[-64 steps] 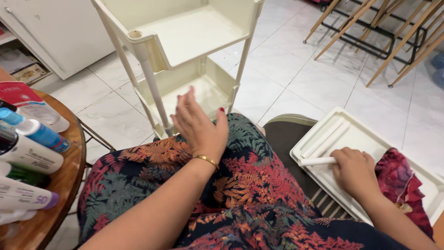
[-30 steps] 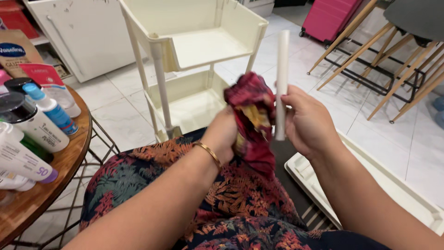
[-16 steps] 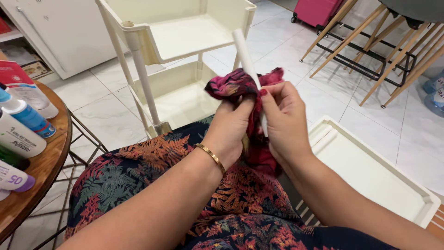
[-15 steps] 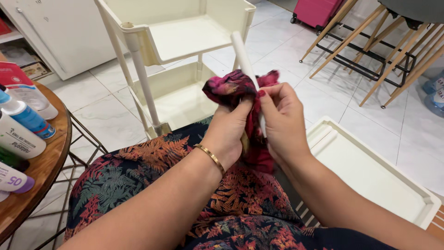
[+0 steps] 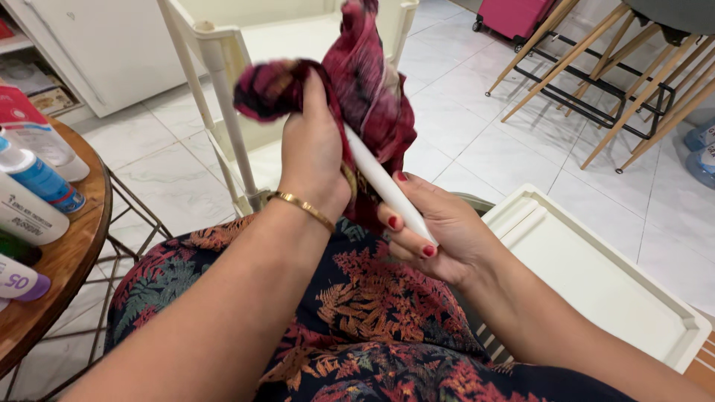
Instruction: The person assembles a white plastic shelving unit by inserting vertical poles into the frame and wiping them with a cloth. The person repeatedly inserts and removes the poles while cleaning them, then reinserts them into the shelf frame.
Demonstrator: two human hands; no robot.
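The white tube (image 5: 387, 187) runs diagonally, its low end pinched in the right hand (image 5: 436, 234), its upper end under the red cloth (image 5: 357, 82) clutched by the left hand (image 5: 313, 152) above the lap.

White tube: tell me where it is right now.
In the head view, centre frame, the white tube is held at its lower end by the right hand, its upper end inside the red cloth gripped by the left hand.
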